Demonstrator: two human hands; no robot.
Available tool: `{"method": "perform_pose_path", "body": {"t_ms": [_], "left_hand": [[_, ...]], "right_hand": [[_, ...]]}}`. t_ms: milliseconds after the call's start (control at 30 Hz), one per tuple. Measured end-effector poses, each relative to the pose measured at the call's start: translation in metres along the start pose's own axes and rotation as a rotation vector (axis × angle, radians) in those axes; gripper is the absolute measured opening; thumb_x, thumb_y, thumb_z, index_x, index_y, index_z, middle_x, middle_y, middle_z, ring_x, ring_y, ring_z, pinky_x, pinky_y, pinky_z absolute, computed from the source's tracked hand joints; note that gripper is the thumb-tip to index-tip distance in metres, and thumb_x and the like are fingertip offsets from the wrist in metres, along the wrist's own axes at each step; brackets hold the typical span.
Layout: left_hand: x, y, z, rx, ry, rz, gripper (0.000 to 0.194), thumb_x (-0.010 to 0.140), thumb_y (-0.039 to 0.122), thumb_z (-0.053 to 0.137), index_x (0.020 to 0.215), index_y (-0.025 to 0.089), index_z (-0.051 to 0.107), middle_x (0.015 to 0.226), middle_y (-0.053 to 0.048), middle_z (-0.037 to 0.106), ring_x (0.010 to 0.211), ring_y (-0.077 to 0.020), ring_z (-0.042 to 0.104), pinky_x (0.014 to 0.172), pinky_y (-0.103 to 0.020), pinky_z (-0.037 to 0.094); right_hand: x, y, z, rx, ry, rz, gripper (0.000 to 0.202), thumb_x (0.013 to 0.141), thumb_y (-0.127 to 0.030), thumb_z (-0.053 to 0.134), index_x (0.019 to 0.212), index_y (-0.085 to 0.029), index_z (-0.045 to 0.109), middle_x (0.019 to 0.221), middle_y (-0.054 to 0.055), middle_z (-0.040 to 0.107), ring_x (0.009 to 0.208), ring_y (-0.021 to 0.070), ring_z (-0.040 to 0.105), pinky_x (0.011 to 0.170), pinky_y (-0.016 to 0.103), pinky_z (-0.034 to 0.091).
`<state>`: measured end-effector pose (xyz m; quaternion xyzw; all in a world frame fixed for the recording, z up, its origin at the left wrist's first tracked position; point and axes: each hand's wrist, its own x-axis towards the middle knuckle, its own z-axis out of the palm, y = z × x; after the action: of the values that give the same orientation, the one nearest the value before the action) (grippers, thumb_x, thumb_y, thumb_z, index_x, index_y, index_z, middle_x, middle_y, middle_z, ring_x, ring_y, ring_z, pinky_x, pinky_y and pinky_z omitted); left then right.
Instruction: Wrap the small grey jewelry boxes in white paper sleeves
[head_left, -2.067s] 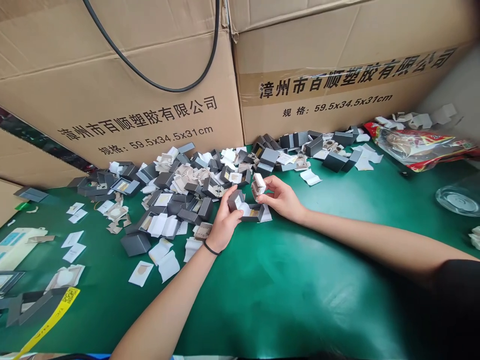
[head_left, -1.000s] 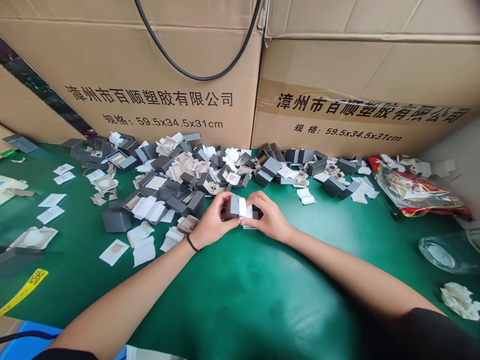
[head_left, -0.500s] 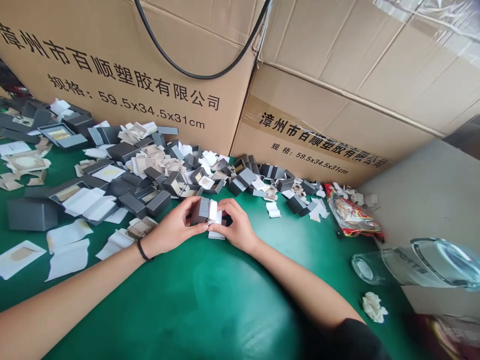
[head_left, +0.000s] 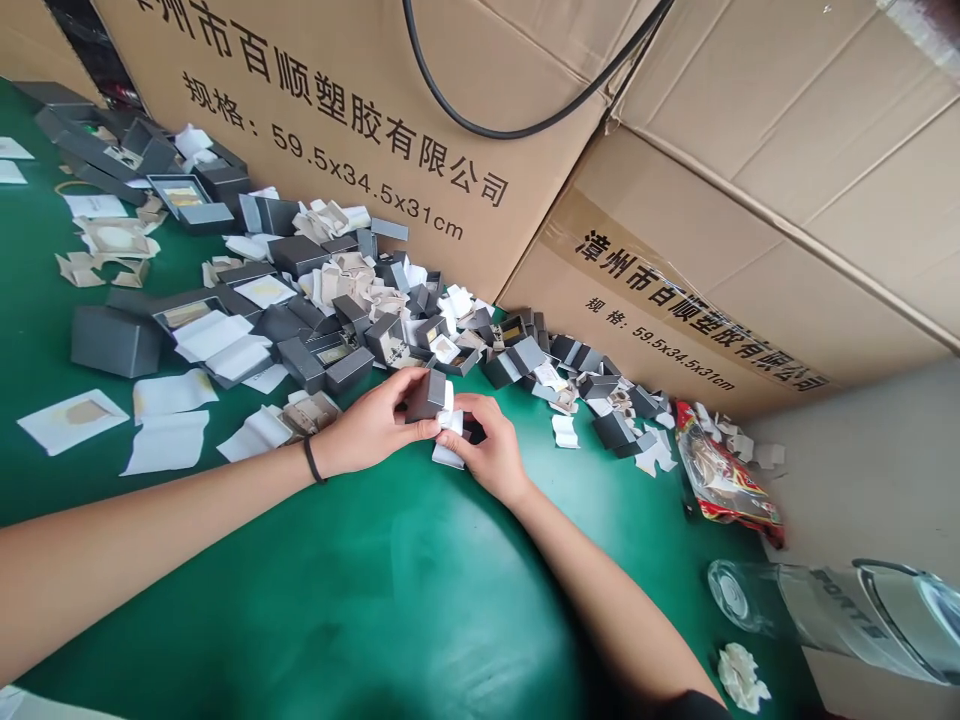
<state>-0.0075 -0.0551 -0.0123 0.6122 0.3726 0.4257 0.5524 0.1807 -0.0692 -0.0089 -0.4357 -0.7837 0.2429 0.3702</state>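
Observation:
Wrapped around a small dark grey box point(head_left: 427, 397) is my left hand point(head_left: 381, 425), with a black band on its wrist. White paper or card point(head_left: 450, 420) shows at the right side of this box. My right hand point(head_left: 489, 445) pinches at that white piece, its thumb below and fingers curled above, close to my left fingertips. Just under the hands, another white slip point(head_left: 448, 457) shows, partly hidden by the right thumb. Whether it joins the box I cannot tell.
Many grey boxes point(head_left: 116, 340), beige card inserts point(head_left: 352, 280) and white papers point(head_left: 166, 440) crowd the green table's point(head_left: 337, 600) back and left. Large cartons point(head_left: 360, 130) stand behind. At right are a red snack bag point(head_left: 724, 475), a clear bottle point(head_left: 832, 610) and crumpled paper point(head_left: 742, 677).
The whole view has shifted and tilted, so the background sits differently. The grey box has turned slightly in my hands; both hands keep their hold.

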Motion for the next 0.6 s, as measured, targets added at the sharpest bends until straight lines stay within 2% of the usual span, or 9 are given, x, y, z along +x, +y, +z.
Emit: {"method": "perform_pose_path", "body": {"t_ms": [167,400,600], "left_hand": [[-0.0009,0.0038,-0.0009,-0.027,-0.001,-0.011,0.055,0.070,0.030,0.068,0.118,0.019,0.044,0.120,-0.010,0.053,0.112,-0.0254,0.051,0.092,-0.039,0.045],[-0.0010,0.0090,-0.0014,-0.048,-0.022,-0.044,0.057,0.070,0.031,0.069,0.120,0.017,0.043,0.120,-0.011,0.052,0.111,-0.0245,0.051,0.091,-0.038,0.045],[0.0006,0.0098,-0.0006,-0.062,0.010,-0.054,0.055,0.071,0.030,0.068,0.118,0.016,0.044,0.120,-0.011,0.054,0.112,-0.0246,0.051,0.094,-0.039,0.043]], "right_hand": [[-0.0003,0.0013,-0.0051,-0.091,-0.080,-0.142,0.023,0.088,-0.030,0.048,0.109,-0.023,0.054,0.110,0.007,0.059,0.107,0.0213,0.051,0.091,0.040,0.043],[0.0002,0.0049,-0.0069,-0.166,-0.078,-0.217,0.022,0.089,-0.028,0.047,0.108,-0.023,0.057,0.112,0.007,0.057,0.103,0.0213,0.050,0.089,0.040,0.045],[0.0006,0.0089,-0.0108,-0.325,-0.141,-0.270,0.028,0.090,-0.030,0.044,0.114,-0.024,0.057,0.115,0.007,0.057,0.102,0.0224,0.049,0.087,0.041,0.044]]}}
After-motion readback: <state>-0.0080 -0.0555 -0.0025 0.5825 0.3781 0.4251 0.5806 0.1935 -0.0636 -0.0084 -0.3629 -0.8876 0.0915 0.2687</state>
